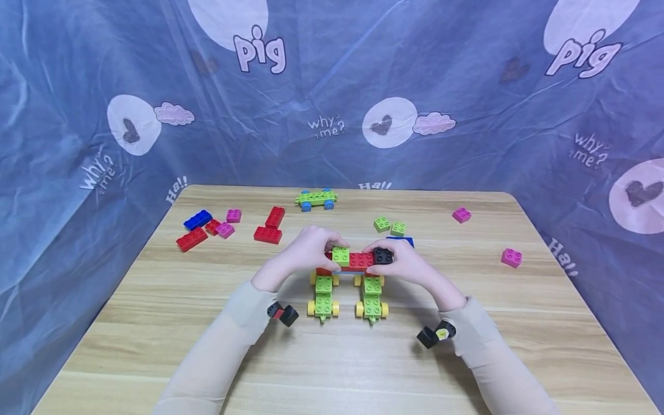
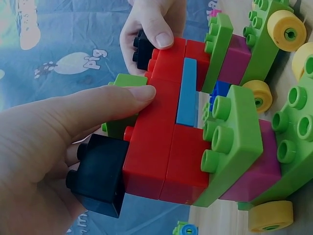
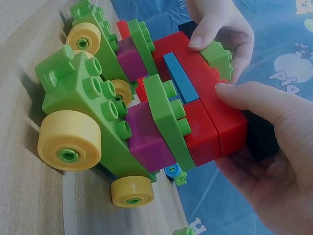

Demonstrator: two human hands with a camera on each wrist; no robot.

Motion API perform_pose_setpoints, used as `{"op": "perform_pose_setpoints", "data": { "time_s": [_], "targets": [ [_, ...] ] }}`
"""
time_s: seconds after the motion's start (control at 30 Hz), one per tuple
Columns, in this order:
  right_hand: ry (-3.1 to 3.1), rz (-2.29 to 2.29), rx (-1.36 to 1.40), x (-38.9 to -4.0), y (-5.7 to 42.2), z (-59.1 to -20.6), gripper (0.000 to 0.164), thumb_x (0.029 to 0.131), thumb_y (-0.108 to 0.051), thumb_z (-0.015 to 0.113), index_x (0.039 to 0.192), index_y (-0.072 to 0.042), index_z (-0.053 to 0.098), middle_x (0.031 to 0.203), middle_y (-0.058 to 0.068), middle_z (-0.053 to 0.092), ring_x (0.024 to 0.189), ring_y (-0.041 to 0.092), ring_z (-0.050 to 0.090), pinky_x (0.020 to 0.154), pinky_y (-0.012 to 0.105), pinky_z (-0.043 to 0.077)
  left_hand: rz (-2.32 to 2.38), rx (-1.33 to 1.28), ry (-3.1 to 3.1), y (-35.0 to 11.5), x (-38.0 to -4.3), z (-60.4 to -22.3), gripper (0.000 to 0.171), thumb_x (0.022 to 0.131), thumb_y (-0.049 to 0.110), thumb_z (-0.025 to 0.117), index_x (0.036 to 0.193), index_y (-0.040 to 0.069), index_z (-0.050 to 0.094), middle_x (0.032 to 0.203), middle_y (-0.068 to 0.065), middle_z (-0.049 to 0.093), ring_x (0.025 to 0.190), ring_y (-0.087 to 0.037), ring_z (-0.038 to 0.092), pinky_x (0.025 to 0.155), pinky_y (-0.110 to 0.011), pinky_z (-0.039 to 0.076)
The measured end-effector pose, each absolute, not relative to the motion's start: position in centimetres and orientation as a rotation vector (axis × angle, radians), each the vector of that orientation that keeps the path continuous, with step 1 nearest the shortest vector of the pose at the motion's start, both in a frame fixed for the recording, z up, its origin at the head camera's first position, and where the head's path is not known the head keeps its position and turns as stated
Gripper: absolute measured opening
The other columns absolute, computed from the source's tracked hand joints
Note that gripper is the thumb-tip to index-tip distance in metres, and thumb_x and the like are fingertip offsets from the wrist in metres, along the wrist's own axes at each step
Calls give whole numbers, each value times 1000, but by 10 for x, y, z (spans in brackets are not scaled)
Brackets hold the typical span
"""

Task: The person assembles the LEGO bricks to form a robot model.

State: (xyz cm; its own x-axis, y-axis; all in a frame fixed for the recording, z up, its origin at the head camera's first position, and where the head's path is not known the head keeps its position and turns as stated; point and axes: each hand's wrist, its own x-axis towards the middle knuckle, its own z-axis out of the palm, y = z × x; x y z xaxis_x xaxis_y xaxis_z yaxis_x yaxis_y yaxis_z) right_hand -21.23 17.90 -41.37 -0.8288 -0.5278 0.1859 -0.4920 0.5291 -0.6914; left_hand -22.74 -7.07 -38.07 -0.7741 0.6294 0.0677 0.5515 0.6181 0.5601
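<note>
Hands: my left hand [image 1: 309, 248] and right hand [image 1: 407, 262] curled, gripping the red bridge [image 1: 360, 261].
Red bridge: between them, seemingly joined above wheeled bases [image 1: 372, 305]; span done, I judged.
Remaining: loose bricks [image 1: 267, 234] beyond the hands lay unattached.

In the head view, a black block [image 2: 100, 176] is hidden by the left hand [image 1: 310, 249], as is the left end of the red bricks [image 1: 361, 261]. A blue brick [image 1: 409, 240] is partly covered by the right hand [image 1: 407, 263]. Both sleeves [image 1: 207, 351] are cut off by the bottom edge. In the left wrist view, the left fingertips are hidden behind blocks, and a yellow wheel [image 2: 304, 56] is cropped by the right edge.
</note>
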Motion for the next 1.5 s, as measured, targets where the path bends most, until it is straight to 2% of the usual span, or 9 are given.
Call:
{"op": "perform_pose_setpoints", "data": {
  "time_s": [0.33, 0.63, 0.9, 1.3, 1.43, 1.5],
  "targets": [
    [2704, -1194, -917, -212, 179, -411, 36, 79, -22, 80, 111, -9, 70, 109, 6, 70, 100, 20, 62, 87, 36, 50, 885, 1000, 2652, -72, -233, -379, 46, 70, 18, 86, 113, 10, 72, 102, 0, 74, 79, -9, 59, 72, -24, 50],
    [2699, -1191, -932, -211, 179, -411, 36, 79, -22, 79, 111, -9, 69, 110, 6, 70, 101, 21, 62, 88, 35, 50, 938, 1043, 2622, -74, -233, -384, 47, 71, 16, 85, 115, 6, 70, 107, -5, 73, 94, -16, 66, 85, -31, 54],
    [2709, -1184, -943, -209, 180, -410, 43, 79, -23, 79, 117, -7, 67, 115, 9, 68, 104, 23, 62, 89, 38, 50, 916, 1121, 2577, -75, -233, -384, 47, 78, 15, 80, 121, 3, 65, 118, -7, 68, 112, -20, 63, 96, -34, 51],
    [2664, -1378, -978, -207, 188, -404, 47, 80, -10, 76, 123, 0, 60, 121, 16, 64, 115, 34, 59, 101, 51, 44, 968, 1159, 2544, -81, -232, -386, 50, 81, 25, 78, 125, 4, 63, 123, -7, 66, 109, -21, 62, 95, -36, 51],
    [2680, -1462, -923, -208, 193, -403, 42, 82, -9, 75, 121, -1, 61, 121, 16, 65, 113, 30, 60, 98, 54, 45, 980, 1133, 2567, -83, -232, -387, 47, 82, 28, 77, 123, 8, 65, 119, -4, 68, 105, -18, 63, 93, -33, 51],
    [2705, -1515, -899, -208, 195, -402, 37, 83, -8, 73, 118, 0, 63, 118, 17, 66, 110, 24, 62, 97, 47, 48, 979, 1120, 2581, -84, -231, -388, 44, 82, 29, 76, 121, 9, 66, 116, -3, 69, 101, -16, 64, 91, -32, 52]
  ]
}}
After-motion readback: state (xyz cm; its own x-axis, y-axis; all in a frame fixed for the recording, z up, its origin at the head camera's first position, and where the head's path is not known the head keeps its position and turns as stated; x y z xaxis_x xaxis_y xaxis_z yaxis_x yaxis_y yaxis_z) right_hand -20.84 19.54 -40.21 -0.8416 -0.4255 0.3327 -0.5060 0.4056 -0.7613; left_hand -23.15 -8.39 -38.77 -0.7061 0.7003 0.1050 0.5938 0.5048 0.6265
